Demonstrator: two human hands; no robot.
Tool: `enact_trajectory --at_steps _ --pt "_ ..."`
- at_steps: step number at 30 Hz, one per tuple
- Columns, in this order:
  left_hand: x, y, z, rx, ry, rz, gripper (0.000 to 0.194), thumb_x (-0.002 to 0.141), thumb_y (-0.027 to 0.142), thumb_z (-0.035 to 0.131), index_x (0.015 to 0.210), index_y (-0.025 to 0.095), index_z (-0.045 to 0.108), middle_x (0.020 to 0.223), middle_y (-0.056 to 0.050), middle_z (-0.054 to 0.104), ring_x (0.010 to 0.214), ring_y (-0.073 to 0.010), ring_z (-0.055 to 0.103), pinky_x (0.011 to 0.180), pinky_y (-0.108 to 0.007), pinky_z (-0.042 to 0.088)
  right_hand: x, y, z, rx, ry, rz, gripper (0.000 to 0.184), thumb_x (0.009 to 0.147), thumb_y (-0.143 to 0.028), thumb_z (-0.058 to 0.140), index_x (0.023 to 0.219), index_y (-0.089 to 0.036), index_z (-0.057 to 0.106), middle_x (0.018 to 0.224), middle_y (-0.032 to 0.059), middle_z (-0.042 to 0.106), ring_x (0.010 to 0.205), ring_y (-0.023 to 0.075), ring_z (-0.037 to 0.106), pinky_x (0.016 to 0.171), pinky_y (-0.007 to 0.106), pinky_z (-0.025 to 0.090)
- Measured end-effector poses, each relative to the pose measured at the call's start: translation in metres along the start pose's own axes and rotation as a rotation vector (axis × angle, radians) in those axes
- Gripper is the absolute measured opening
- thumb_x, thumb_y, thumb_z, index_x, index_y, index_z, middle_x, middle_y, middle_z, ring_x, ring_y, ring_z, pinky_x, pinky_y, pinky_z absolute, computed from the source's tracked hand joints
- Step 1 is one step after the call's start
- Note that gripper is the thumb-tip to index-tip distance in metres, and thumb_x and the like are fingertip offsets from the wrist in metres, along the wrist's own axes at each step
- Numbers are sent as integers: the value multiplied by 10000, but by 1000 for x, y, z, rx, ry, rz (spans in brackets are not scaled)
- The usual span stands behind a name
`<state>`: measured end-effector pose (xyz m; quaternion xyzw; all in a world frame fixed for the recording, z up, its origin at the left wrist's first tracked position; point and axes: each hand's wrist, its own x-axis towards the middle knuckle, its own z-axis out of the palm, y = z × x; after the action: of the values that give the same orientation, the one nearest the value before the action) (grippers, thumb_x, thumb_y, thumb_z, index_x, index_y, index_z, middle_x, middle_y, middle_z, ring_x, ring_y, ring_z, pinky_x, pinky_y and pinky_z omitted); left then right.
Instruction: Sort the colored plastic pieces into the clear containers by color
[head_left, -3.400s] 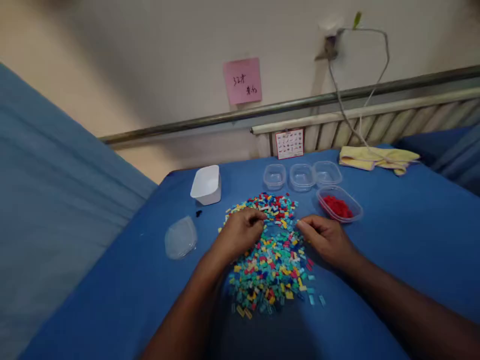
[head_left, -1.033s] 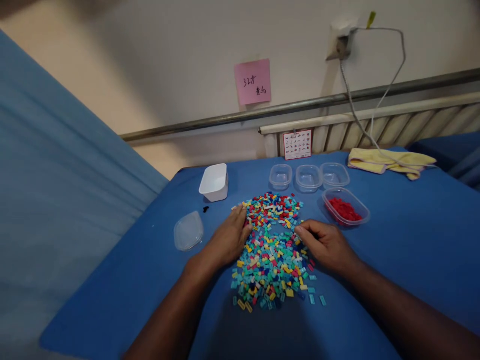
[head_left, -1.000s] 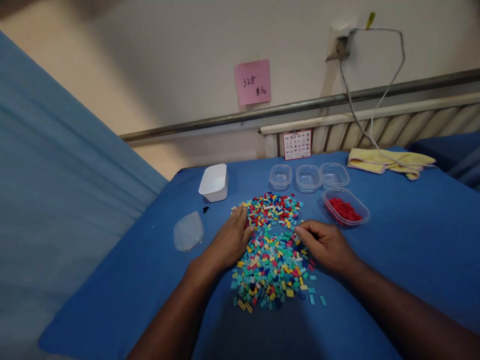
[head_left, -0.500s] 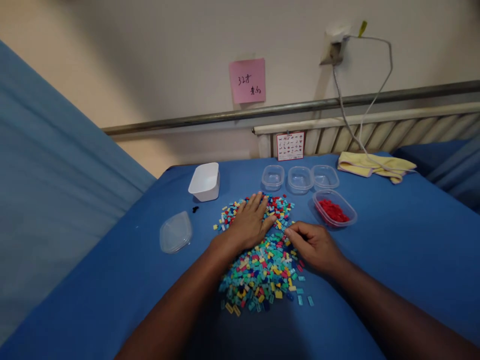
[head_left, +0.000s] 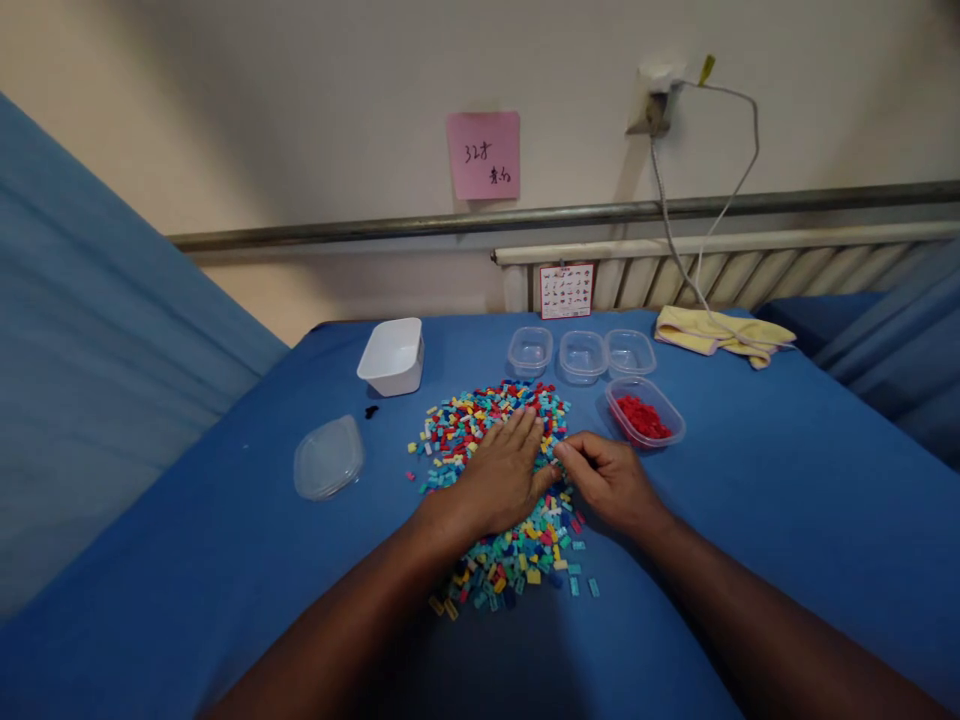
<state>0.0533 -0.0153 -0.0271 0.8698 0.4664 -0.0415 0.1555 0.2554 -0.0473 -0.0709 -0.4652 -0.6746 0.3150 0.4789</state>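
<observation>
Our left hand (head_left: 504, 482) lies open on mixed toy bricks (head_left: 469, 420), reds included; our right hand (head_left: 609, 482) pinches, contents unclear; one plastic tub (head_left: 676, 424) holds red bricks (head_left: 642, 418).

Blocks (head_left: 480, 407): mixed teal, yellow, red, navy, pink (a few white). Tub (head_left: 392, 358) white; desk cover (head_left: 225, 540) plain blue; cloth (head_left: 705, 330) yellow; note (head_left: 484, 155) pink.
</observation>
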Motion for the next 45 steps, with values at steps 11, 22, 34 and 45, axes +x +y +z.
enact_trajectory --at_steps 11,22,34,45 --pt "-93 7 -12 -81 -145 -48 846 1159 668 331 1804 134 211 1854 -118 63 1753 -328 76 1429 -619 118 -3 -1 4 -204 -116 -318 274 1145 -327 587 1264 -252 822 1287 110 842 1244 307 766 1120 505 571" --pt "-91 -6 -8 -117 -31 -36 899 1145 747 283 1780 111 301 1855 -150 156 1750 -322 146 1431 -578 153 -18 -8 12 -515 -440 -340 528 1183 -417 496 1657 -209 600 1698 136 584 1621 329 506 1344 633 401" --pt "-83 -40 -10 -67 54 -99 746 1191 616 276 1764 145 358 1849 -113 239 1748 -283 182 1433 -565 115 -21 -18 19 -569 -522 -247 607 1180 -542 493 1689 -219 565 1754 128 502 1645 342 466 1372 634 359" --pt "-160 -27 10 -156 76 46 825 1146 693 434 1808 241 240 1851 -123 202 1733 -328 214 1411 -632 210 -48 -22 20 -561 -646 -398 837 1128 -642 583 1819 -318 238 1846 69 314 1696 340 370 1387 581 342"
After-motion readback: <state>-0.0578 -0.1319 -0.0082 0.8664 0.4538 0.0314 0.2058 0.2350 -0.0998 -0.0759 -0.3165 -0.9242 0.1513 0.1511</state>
